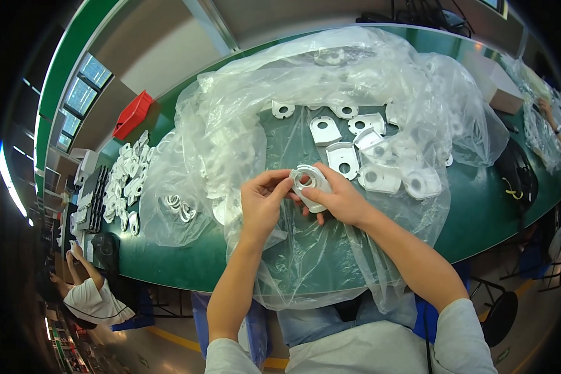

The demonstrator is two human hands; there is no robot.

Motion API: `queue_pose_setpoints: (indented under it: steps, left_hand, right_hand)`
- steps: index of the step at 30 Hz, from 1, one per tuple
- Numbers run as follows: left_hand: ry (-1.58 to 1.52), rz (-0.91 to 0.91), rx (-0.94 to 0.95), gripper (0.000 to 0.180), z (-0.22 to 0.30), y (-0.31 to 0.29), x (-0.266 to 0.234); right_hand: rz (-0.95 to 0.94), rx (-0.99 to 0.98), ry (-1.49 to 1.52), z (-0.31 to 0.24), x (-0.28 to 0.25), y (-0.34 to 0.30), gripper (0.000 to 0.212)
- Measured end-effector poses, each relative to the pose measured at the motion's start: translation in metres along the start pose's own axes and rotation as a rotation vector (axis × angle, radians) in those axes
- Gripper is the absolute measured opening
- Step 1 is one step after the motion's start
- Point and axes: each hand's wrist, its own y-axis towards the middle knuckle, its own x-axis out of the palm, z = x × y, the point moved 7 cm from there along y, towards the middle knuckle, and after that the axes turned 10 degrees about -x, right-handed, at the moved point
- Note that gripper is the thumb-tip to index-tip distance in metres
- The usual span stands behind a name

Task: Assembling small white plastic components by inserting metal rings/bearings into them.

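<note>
Both hands meet over a green table (pixel 492 206), holding one white plastic bracket (pixel 310 184) with a round hole. My right hand (pixel 340 199) cups the bracket from below and from the right. My left hand (pixel 262 202) pinches its left edge with thumb and fingertips. Just beyond the hands, several more white brackets (pixel 368 159) lie loose on a large clear plastic sheet (pixel 243 118) that covers the table.
A row of white parts (pixel 123 184) lies at the table's left end beside a black tray (pixel 93 199). A red bin (pixel 133 114) sits farther back. A cardboard box (pixel 502 87) stands at the right. Another person (pixel 90 293) sits at lower left, and one more person's hand (pixel 545 106) works at far right.
</note>
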Motion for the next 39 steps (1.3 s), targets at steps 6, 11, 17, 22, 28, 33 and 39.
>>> queue_pose_setpoints:
  steps: [6,11,17,22,28,33,39]
  left_hand:
    - [0.225,-0.076,0.048,0.02,0.003,-0.002,-0.001]
    - [0.275,-0.114,0.257,0.024,0.025,-0.008,0.008]
    - [0.396,-0.15,0.27,0.022,0.028,-0.01,0.007]
    - [0.371,-0.181,0.246,0.022,0.025,-0.009,0.005]
    - [0.563,-0.111,0.36,0.018,0.035,-0.015,0.012]
    - [0.469,-0.051,0.326,0.011,0.032,-0.018,0.012]
    - [0.23,-0.024,0.113,0.01,0.012,-0.009,0.012]
  right_hand:
    - [0.051,-0.078,-0.141,-0.004,-0.008,-0.001,0.024]
    - [-0.02,-0.092,-0.361,-0.008,-0.002,-0.002,0.026]
    - [-0.06,-0.061,-0.396,-0.01,-0.001,-0.002,0.025]
    - [-0.12,-0.054,-0.405,-0.008,0.0,-0.002,0.025]
    - [-0.108,0.099,-0.186,0.0,-0.002,-0.005,0.04]
    - [-0.05,0.065,-0.186,-0.002,0.001,-0.008,0.045]
    - [-0.03,0.144,-0.082,0.005,0.002,-0.005,0.046]
